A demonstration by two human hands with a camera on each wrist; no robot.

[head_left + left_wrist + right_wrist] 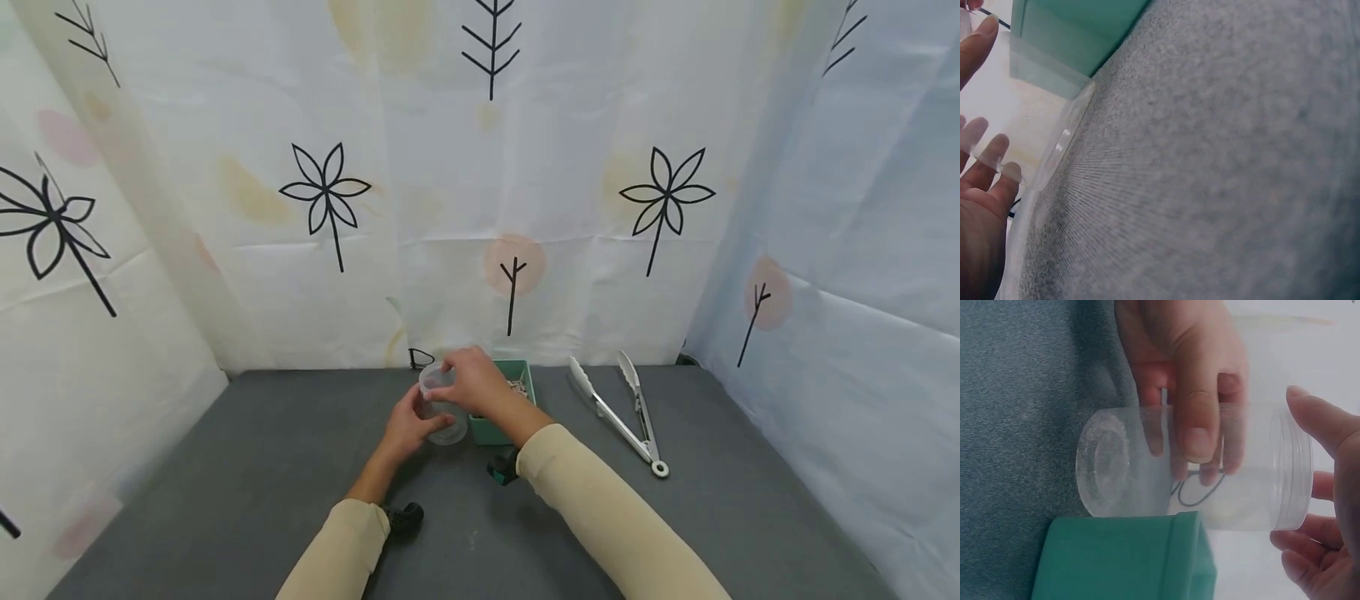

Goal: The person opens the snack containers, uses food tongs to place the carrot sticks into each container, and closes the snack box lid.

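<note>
A clear plastic jar (pixel 1141 475) stands upright on the grey table, with a clear round lid (pixel 1292 487) at its top. My left hand (pixel 407 429) grips the jar's side, the thumb across the near face and the fingers behind it. From above, my right hand (pixel 475 382) holds the lid's rim between thumb and fingers. Through the jar's wall no contents show. A green bin (pixel 491 432) stands close on the jar's right, partly behind my right forearm; small pale brown pieces (pixel 519 387) lie in it.
Metal tongs (pixel 626 429) lie spread on the right, their tips toward the back. The dark grey table (pixel 285 492) meets a patterned white cloth (pixel 420 292) at the back and sides. Black wrist-camera mounts stick out below both wrists.
</note>
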